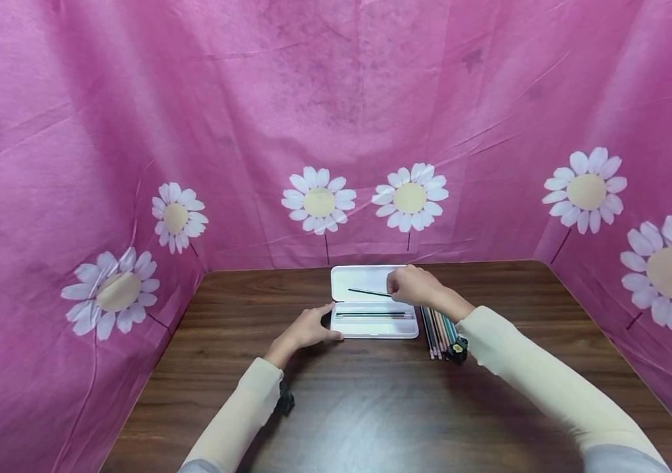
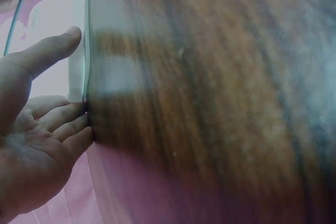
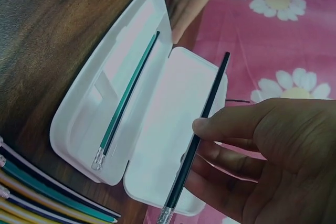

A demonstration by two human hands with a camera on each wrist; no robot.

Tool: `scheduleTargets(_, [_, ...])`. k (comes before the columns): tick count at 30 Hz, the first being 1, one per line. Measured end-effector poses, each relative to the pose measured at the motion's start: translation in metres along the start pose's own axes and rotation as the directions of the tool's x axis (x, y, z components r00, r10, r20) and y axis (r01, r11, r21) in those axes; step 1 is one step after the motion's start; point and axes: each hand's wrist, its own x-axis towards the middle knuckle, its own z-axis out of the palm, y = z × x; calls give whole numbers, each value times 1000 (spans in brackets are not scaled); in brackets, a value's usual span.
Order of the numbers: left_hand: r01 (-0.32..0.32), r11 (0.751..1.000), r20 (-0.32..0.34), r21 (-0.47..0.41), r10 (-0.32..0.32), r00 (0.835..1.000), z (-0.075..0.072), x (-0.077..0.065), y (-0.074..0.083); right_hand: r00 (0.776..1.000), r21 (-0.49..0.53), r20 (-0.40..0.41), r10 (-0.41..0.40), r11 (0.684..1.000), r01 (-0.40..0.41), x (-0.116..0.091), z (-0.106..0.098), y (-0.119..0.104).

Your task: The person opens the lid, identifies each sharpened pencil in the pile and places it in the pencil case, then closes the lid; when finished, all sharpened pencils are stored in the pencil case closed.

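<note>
An open white pencil case lies on the table with its lid folded back. Inside its tray lie a green pencil and a dark pencil beside it, metal-ferrule ends toward the right. My left hand holds the case's left end, thumb at the near corner and fingers along the end wall. Over the lid, my right hand pinches a black pencil between thumb and fingers. That pencil slants across the lid, its ferrule end lowest in the right wrist view.
Several pencils in black, green and yellowish colours lie side by side just right of the case, partly under my right forearm. A pink cloth with white daisies hangs behind and beside the wooden table.
</note>
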Motion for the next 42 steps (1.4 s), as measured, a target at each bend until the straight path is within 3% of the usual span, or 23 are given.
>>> scheduleTargets(7, [-2,1000,-3,4,2,1000,1,-1,0,997,-45,58,-51,998,54,15,13,-2])
scheduleTargets(16, [-2,1000,5,-2,2,1000,1,0,-1,993,-62,110,-36,997,43,27,35,-2])
scheduleTargets(30, [7,1000,4,11,-7,1000,1,2,-1,998,-138,18,-54,989,56,30,67,-3])
scheduleTargets(36, [10,1000,7,16,-10,1000,0,2,0,992,-237,-17,-126,964,118,24,72,-7])
scheduleTargets(42, [15,1000,5,2,-15,1000,2,1,0,985,-316,-66,-159,940,131,21,79,-9])
